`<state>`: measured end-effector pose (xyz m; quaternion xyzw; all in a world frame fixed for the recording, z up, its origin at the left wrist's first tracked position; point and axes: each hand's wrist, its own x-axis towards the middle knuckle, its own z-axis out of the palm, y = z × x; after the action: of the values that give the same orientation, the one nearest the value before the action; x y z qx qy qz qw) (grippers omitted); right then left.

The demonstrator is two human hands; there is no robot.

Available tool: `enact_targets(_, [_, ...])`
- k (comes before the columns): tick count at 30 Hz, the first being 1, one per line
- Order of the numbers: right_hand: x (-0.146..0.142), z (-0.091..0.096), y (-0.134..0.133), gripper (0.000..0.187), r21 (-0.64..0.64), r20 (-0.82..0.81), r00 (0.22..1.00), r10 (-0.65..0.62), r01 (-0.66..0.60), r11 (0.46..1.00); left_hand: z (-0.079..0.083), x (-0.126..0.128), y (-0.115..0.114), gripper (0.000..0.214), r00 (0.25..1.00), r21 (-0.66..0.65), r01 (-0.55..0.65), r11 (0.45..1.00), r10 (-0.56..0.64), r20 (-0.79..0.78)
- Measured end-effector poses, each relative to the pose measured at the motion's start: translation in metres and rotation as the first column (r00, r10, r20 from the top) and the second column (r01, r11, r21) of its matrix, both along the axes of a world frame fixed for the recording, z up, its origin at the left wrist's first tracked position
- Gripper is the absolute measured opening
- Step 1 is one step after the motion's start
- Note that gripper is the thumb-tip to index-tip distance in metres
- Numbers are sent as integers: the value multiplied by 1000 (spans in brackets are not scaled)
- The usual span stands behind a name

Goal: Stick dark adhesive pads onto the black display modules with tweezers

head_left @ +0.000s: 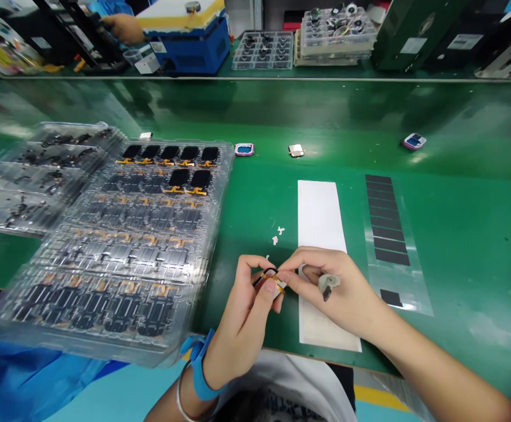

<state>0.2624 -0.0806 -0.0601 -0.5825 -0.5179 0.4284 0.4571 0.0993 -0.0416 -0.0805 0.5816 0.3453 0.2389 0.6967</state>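
Note:
Close in front of me, my left hand grips a small screen with a black rim, a pale back and an orange flex cable. The fingers of my right hand are pinched together at the upper edge of that screen; whether a small piece sits between their tips is hidden. Tucked in the right palm is a dark object with a crumpled greyish wrap, its kind unclear. Under the right hand lies a long white sheet. Small white scraps lie just beyond the left fingers.
A clear tray of screens stands left, beside another parts tray. Right lies a film with black strips. Watch-like cases and a square part sit farther back. A blue machine and another person's hand are behind.

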Motion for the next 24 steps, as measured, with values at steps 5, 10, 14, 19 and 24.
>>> enact_targets(5, [1, 1, -1, 12, -8, 8, 1000, 3, -3, 1000, 1, 1, 1, 13, 1000, -10, -5, 1000, 5, -10])
enact_targets(10, [2, 3, -1, 13, 5, 15, 1000, 15, -15, 1000, 2, 0, 0, 13, 1000, -6, 3, 1000, -3, 0])
enact_targets(14, [3, 3, 0, 15, 22, 41, 999, 18, -19, 1000, -2, -1, -1, 12, 999, 0, 14, 1000, -14, 31])
enact_targets(19, [1, -1, -1, 13, 6, 32, 999, 23, -23, 1000, -7, 0, -2, 12, 999, 30, -15, 999, 13, 47])
enact_targets(24, [5, 3, 0, 9, -19, 43, 998, 35, -35, 999, -3, 3, -1, 13, 1000, 66, 8, 998, -8, 9])
